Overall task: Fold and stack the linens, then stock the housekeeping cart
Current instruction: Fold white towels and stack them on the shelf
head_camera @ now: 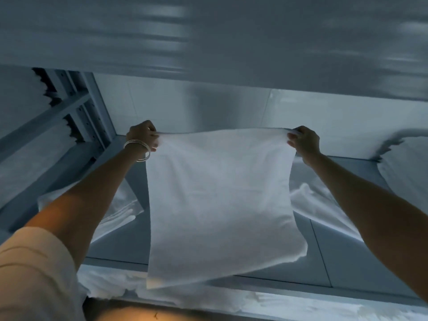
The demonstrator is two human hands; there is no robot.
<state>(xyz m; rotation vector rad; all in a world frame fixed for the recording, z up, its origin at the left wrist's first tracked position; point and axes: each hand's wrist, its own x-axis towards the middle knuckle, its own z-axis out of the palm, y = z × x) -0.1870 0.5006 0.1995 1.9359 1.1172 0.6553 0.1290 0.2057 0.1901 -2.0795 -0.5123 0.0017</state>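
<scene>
A white linen cloth (217, 200) hangs spread out in front of me over a grey metal shelf (342, 256). My left hand (142, 135), with thin bangles on the wrist, pinches its top left corner. My right hand (303, 141) pinches the top right corner. The top edge is stretched taut between both hands, and the lower edge hangs down to the shelf's front lip. More white linen (310, 200) lies crumpled on the shelf behind the held cloth.
A folded white linen (115, 212) lies on the shelf at left. Stacked linens (20, 107) fill a rack at far left, another pile (407, 167) sits at right. An upper shelf (208, 42) overhangs. White linen (208, 300) lies below the front edge.
</scene>
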